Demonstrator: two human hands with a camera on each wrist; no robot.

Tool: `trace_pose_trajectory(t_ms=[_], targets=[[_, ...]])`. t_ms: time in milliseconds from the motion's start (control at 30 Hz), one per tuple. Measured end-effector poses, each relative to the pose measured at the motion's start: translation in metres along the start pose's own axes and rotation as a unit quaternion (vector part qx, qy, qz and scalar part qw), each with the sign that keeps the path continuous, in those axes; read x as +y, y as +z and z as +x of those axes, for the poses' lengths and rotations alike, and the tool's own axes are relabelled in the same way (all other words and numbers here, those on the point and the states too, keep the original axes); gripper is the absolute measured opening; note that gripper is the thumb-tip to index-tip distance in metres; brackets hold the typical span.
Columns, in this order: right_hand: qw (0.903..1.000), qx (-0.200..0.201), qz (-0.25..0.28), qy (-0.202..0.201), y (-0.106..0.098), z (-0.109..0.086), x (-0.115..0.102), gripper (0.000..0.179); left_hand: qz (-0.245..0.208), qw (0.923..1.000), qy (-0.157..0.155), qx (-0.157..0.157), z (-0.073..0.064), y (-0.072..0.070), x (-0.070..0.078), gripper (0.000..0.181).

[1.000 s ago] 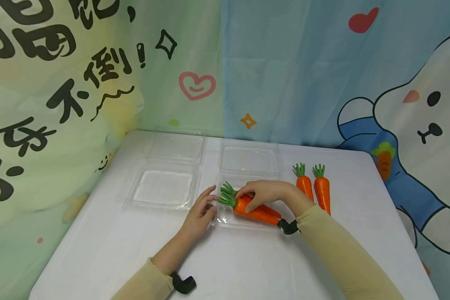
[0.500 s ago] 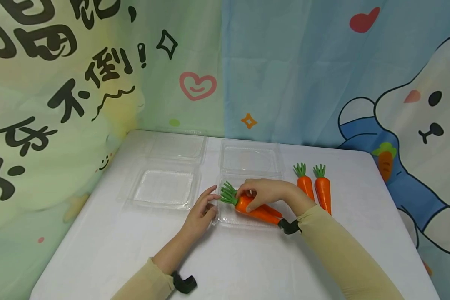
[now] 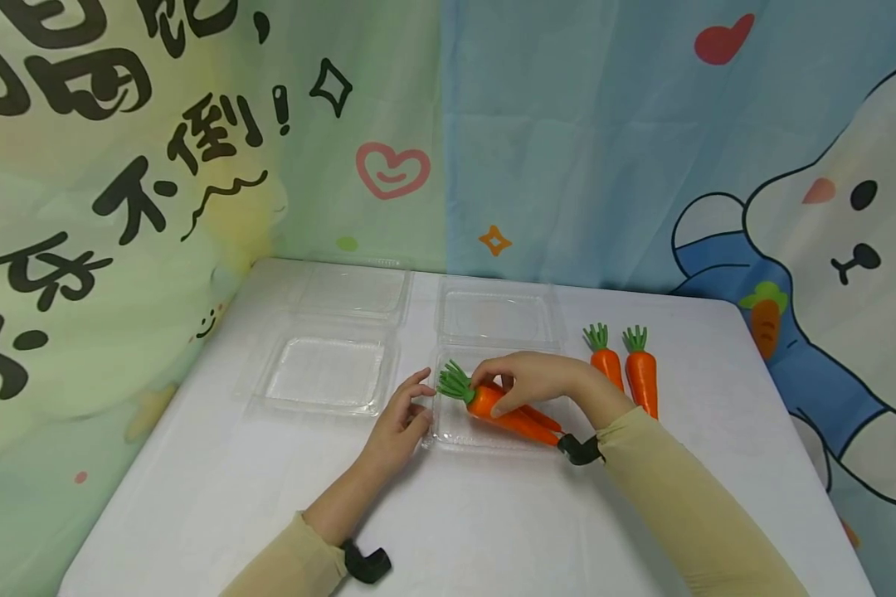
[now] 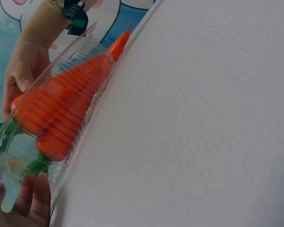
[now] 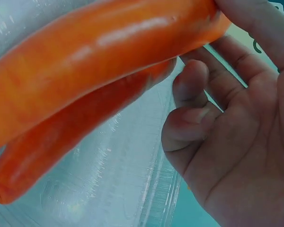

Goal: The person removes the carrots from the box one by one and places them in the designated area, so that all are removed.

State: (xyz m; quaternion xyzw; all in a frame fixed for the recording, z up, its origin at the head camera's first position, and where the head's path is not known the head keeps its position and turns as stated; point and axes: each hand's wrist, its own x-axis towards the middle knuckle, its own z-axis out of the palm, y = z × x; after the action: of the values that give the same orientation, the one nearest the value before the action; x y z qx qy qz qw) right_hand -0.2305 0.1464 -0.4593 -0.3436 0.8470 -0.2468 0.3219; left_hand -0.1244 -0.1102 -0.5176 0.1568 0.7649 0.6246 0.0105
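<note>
With thumb and fingers, my right hand (image 3: 528, 378) grips an orange toy carrot (image 3: 511, 423) by its thick end, over the base of a clear plastic clamshell box (image 3: 455, 433). A second carrot (image 5: 71, 125) lies under it inside the box, both tips pointing right and toward me. Its body shows through the ribbed wall in the left wrist view, beside its green top (image 4: 35, 165). At the box's left edge, my left hand (image 3: 396, 424) has its fingertips right at the rim, near the held carrot's green leaves (image 3: 455, 381), with loosely bent fingers.
Another open clear box (image 3: 324, 373) lies to the left on the white table (image 3: 194, 497). Two more carrots (image 3: 640, 377) lie at the right, partly behind my right forearm. The near box's lid (image 3: 499, 319) lies back toward the printed curtain (image 3: 552, 166).
My right hand and the gripped carrot have shifted slightly right and away from me. The two green tops, seen apart before, now overlap. My left hand has stayed still.
</note>
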Motion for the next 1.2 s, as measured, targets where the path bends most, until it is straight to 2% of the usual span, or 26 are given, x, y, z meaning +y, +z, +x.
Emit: trace_pose_trajectory(t_ms=[167,333,533,667,1067,1200], targets=[[0.9999,0.016,-0.002,0.001,0.001,-0.001,0.001,0.040,0.002,1.0000,-0.005,0.001,0.000,0.000,0.001,0.028],[0.9986,0.048,0.007,0.020,0.000,-0.003,0.000,0.042,-0.002,1.0000,-0.005,0.002,0.000,0.001,0.000,0.029],[0.9945,0.090,0.036,0.041,-0.003,-0.006,0.005,0.046,0.002,0.9999,-0.012,0.004,0.000,0.001,0.000,0.030],[0.9917,0.105,0.059,0.045,-0.006,-0.009,0.008,0.047,0.004,0.9998,-0.017,0.004,0.000,0.001,0.001,0.030],[0.9803,0.161,0.101,0.055,-0.022,-0.038,0.015,0.053,0.010,0.9997,-0.021,0.001,0.000,0.001,0.003,0.029],[0.9741,0.180,0.113,0.077,-0.026,-0.048,0.022,0.055,0.009,0.9997,-0.022,0.003,0.000,0.001,0.002,0.029]])
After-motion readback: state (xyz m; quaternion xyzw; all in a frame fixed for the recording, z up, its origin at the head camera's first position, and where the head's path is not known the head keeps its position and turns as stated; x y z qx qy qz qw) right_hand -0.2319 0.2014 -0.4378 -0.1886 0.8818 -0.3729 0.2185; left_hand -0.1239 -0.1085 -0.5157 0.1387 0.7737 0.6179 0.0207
